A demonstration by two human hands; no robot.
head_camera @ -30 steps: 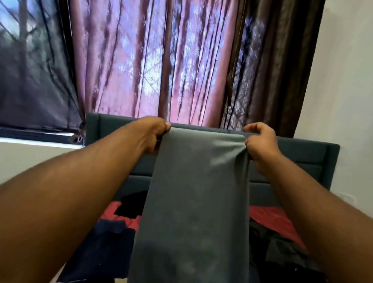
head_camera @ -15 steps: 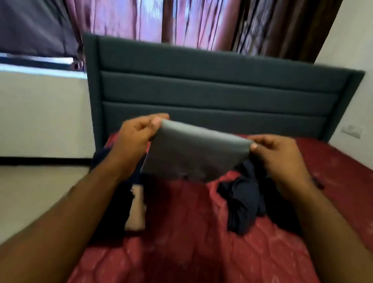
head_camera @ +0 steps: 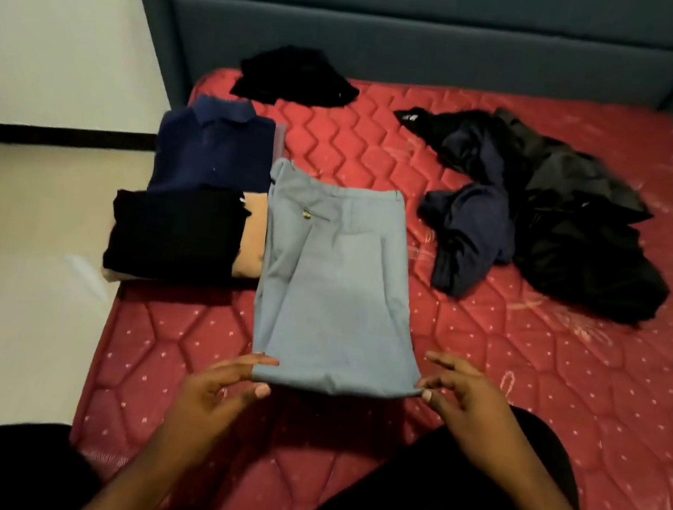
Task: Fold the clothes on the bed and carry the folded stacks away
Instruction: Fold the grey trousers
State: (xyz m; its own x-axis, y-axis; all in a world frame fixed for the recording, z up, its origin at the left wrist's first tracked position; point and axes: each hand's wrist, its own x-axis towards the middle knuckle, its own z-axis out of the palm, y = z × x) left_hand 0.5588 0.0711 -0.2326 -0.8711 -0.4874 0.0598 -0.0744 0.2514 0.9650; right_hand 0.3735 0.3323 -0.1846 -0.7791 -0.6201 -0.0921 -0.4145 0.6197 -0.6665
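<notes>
- Pinching the near left corner of the grey trousers (head_camera: 335,281), the left hand (head_camera: 213,393) is seen.
- The right corner is pinched by the right hand (head_camera: 465,401).
- The trousers are laid flat on the red mattress (head_camera: 527,370), beside folded clothes (head_camera: 199,199).

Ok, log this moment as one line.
step: folding | trousers: flat on bed | left hand, right hand: pinching near corners | unfolded pile: remains
</notes>
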